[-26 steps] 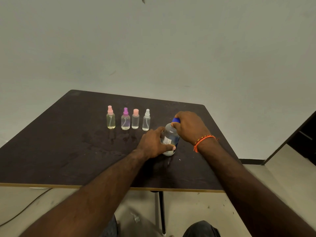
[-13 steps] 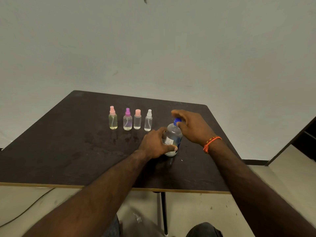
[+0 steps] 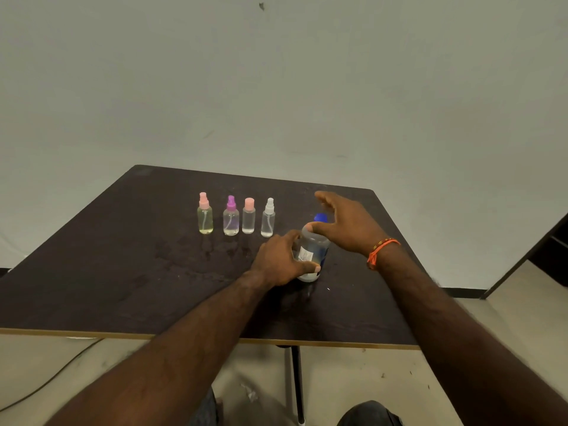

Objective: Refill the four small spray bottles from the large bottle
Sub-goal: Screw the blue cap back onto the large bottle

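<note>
Lg clear bottle (image 3: 312,250), blue cap, upright right of 4 sm spray bottles (image 3: 236,216).

A plain pale wall (image 3: 276,87) fills the upper half of the frame, with a small dark mark (image 3: 261,6) near the top centre and a few faint scuffs lower down. In the middle stands a dark brown table (image 3: 107,272) with a light wooden edge along its near side and one dark metal leg (image 3: 297,382) below. The floor (image 3: 353,373) is light beige, with small specks. A thin cable (image 3: 52,382) runs across it at lower left. A dark baseboard (image 3: 464,291) and a dark slanted frame (image 3: 528,256) are at right.
</note>
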{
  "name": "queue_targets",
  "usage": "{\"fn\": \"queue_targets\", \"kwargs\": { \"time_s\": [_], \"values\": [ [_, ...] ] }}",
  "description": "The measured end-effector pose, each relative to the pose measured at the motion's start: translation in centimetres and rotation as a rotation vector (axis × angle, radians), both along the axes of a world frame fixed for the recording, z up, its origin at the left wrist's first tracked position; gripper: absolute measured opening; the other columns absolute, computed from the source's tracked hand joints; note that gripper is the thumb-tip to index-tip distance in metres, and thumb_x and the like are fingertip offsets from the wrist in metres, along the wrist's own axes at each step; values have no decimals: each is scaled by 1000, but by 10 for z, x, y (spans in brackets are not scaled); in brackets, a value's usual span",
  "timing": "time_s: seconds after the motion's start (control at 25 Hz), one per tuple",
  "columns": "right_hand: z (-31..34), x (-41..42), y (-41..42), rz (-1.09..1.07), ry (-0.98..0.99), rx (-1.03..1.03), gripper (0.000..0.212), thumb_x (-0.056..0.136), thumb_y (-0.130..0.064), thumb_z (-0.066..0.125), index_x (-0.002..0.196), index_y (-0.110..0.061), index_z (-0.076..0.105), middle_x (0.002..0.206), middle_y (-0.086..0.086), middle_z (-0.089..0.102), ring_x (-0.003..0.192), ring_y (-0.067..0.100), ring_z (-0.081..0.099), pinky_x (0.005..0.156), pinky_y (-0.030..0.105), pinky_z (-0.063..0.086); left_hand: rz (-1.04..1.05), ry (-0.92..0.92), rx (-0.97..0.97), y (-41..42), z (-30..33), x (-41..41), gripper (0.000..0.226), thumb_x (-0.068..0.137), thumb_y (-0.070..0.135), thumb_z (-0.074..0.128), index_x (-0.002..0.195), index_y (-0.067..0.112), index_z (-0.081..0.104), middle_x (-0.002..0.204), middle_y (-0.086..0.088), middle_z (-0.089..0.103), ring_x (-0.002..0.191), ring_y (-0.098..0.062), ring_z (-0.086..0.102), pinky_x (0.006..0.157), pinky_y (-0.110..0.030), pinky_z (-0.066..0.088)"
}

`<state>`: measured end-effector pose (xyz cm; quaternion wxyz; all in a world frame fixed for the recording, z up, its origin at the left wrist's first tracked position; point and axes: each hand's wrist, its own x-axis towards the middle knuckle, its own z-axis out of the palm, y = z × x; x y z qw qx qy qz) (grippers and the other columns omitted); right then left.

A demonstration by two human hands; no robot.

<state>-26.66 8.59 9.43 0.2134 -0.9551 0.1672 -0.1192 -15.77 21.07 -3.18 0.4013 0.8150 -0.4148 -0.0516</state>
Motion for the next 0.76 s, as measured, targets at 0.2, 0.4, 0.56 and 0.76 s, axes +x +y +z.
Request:
{"fn": "queue_targets", "kwargs": {
  "time_s": [0.2,0.4,0.56,0.76],
  "values": [
    [-2,2,-9,-14,-20,-49,37,88,-27,73,124,-19,70,123,-1,70,110,14,63,96,26,47,-11,4,32,-2,-1,1,74,65,63,86,125,28,59,102,12,68,89,-8,63,81,-34,56],
    [-12,2,-5,-206,28,-287,54,71,-75,69,80,-22,60,74,-4,62,70,16,58,57,28,39,15,3,25,-2,-3,2,81,59,69,80,127,33,59,99,13,68,89,-8,65,85,-39,58],
    [-21,-8,-4,-7,-32,25,74,85,-54,71,144,-17,46,142,2,55,127,20,54,103,36,47,8,18,25,-2,-2,1,82,58,71,79,127,31,59,98,12,68,89,-9,65,84,-41,59],
    [-15,-3,-8,1,-179,14,36,88,-31,74,121,-19,70,117,-2,72,106,9,65,95,26,52,4,44,38,-4,-5,3,85,54,76,77,126,35,58,110,14,72,97,-6,68,89,-40,59]
  ]
}}
